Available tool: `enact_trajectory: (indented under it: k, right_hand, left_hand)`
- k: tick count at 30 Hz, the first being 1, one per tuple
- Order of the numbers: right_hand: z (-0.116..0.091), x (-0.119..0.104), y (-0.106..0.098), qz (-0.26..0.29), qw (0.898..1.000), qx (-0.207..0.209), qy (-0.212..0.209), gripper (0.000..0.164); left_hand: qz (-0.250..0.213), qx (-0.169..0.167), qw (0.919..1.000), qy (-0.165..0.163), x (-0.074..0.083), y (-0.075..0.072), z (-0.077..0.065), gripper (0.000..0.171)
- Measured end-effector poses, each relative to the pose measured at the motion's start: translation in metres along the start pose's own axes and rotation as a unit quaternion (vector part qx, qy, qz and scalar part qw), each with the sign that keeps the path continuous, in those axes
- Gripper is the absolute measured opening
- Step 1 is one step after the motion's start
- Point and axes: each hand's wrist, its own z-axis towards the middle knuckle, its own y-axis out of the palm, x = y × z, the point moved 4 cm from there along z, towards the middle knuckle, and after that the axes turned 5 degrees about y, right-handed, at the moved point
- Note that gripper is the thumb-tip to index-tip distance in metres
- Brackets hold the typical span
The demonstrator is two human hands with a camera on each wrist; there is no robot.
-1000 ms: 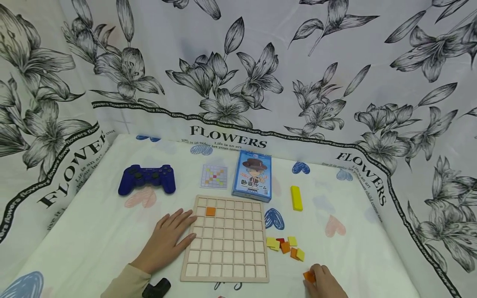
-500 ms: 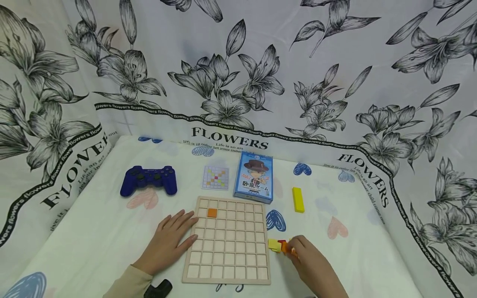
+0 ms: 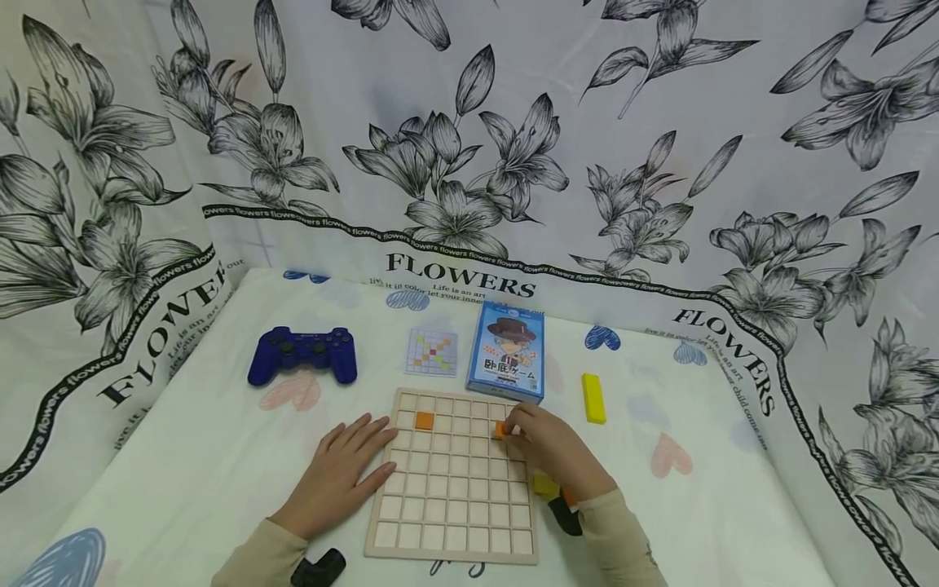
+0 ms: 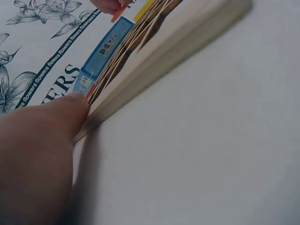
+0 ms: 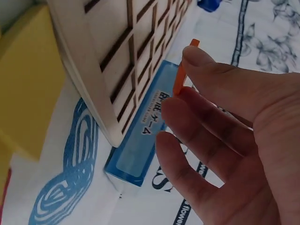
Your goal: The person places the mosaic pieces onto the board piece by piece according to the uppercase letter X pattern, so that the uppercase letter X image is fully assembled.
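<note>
A wooden grid board (image 3: 455,489) lies on the cloth, with one orange square tile (image 3: 424,421) in a cell near its far left corner. My left hand (image 3: 339,471) rests against the board's left edge, fingers straight; its thumb (image 4: 70,110) touches the rim in the left wrist view. Over the board's far right part, my right hand (image 3: 552,444) pinches another orange tile (image 5: 183,70) between thumb and fingers, above the cells. Yellow tiles (image 3: 545,487) lie beside the board's right edge, the rest of that pile partly hidden by my right wrist.
Behind the board stand a blue card-game box (image 3: 506,352) and a small card with a coloured grid pattern (image 3: 432,352). A blue game controller (image 3: 303,355) lies at the far left. To the right is a yellow block (image 3: 593,398).
My right hand has moved from the near right, past the tile pile, to above the board's far right corner, carrying an orange tile. The left hand stays at the board's edge.
</note>
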Motion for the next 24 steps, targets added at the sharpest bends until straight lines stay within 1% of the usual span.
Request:
enact_trajectory:
  k: [3, 8, 14, 21, 24]
  right_hand:
    - [0.007, 0.004, 0.004, 0.003, 1.000, -0.001, 0.002, 0.011]
    - [0.014, 0.005, 0.009, 0.001, 1.000, -0.001, -0.024, 0.013]
    - [0.017, 0.005, 0.014, -0.006, 1.000, -0.019, -0.016, 0.013]
    - [0.017, 0.004, 0.015, -0.013, 1.000, -0.010, -0.022, 0.013]
    - [0.018, 0.006, 0.016, -0.007, 1.000, -0.013, -0.012, 0.012]
  left_hand:
    - [0.001, 0.003, 1.0000, 0.003, 0.001, 0.000, 0.001, 0.051]
    - [0.004, 0.002, 1.0000, 0.003, 0.000, 0.000, 0.002, 0.052]
    - [0.005, 0.002, 1.0000, 0.005, 0.000, 0.000, 0.001, 0.053]
    - [0.007, 0.009, 0.9999, 0.007, -0.001, 0.002, 0.000, 0.052]
    - [0.007, 0.008, 0.9999, 0.006, -0.002, 0.002, -0.001, 0.052]
